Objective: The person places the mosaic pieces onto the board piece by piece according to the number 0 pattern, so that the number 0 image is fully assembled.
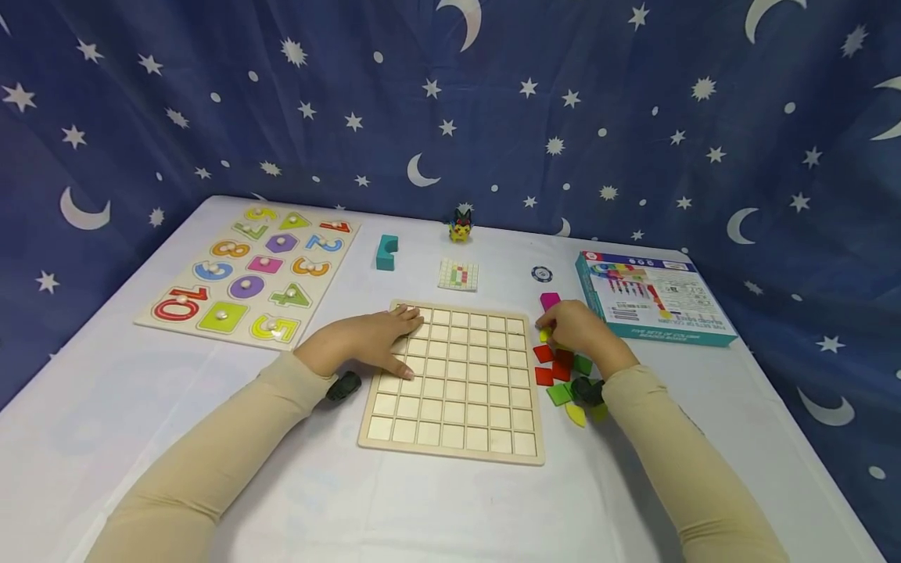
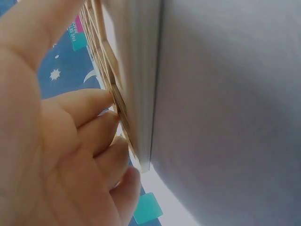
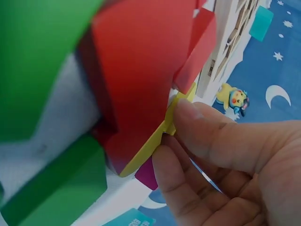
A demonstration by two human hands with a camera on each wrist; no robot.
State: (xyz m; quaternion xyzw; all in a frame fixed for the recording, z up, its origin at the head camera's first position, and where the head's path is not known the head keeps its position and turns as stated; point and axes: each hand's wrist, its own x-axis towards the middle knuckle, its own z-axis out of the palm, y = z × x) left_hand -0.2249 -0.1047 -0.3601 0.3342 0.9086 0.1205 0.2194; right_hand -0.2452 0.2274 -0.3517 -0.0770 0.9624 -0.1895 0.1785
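Hands sit at either side of a wooden grid board (image 1: 457,383) on a white table (image 1: 436,508). The left hand (image 1: 369,340) lies flat over the board's corner at ten o'clock, fingers straight and spread across the first cells, holding nothing; the left wrist view shows its fingertips (image 2: 106,120) pressed against the board's edge. Its forearm, in a beige sleeve (image 1: 211,461), runs in from seven o'clock.

The right hand (image 1: 577,328) is curled over a heap of coloured tiles (image 1: 563,379) just off the board's edge at three o'clock. In the right wrist view its thumb and forefinger pinch the rim of a yellow tile (image 3: 155,141) that lies under a red tile (image 3: 141,75), with green tiles (image 3: 56,188) beside them. A magenta tile (image 1: 550,300) lies at twelve o'clock of that hand.

A number puzzle (image 1: 253,270) at ten o'clock of the board shows 10, 5, 4, 3, 2, 7, 8, 9 and 6. The teal box (image 1: 651,297) at two o'clock carries print too small to read. A small pattern card (image 1: 459,274), a teal block (image 1: 385,252) and a yellow toy figure (image 1: 461,225) stand at twelve o'clock, well apart from the hands.
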